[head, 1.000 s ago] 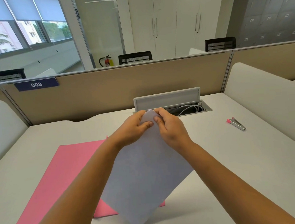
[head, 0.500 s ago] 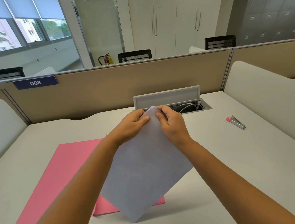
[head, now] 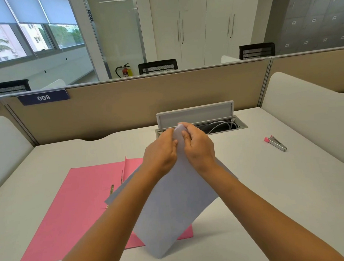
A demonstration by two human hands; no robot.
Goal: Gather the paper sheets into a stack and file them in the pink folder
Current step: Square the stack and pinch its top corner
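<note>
A stack of white paper sheets is held tilted above the desk, one lower corner near the desk surface. My left hand and my right hand both pinch its top corner, side by side. The pink folder lies open flat on the desk to the left, partly under the sheets, with a metal fastener showing by its spine. One sheet edge sticks out to the left behind my left forearm.
A pink and silver stapler lies on the desk at the right. Behind my hands an open cable tray holds white cables, its lid raised. A beige partition closes the back; padded dividers stand left and right.
My hands have drawn closer together at the top corner and the sheets have risen slightly. A sheet edge now juts out at the left, and the folder's spine and fastener have come into view.
</note>
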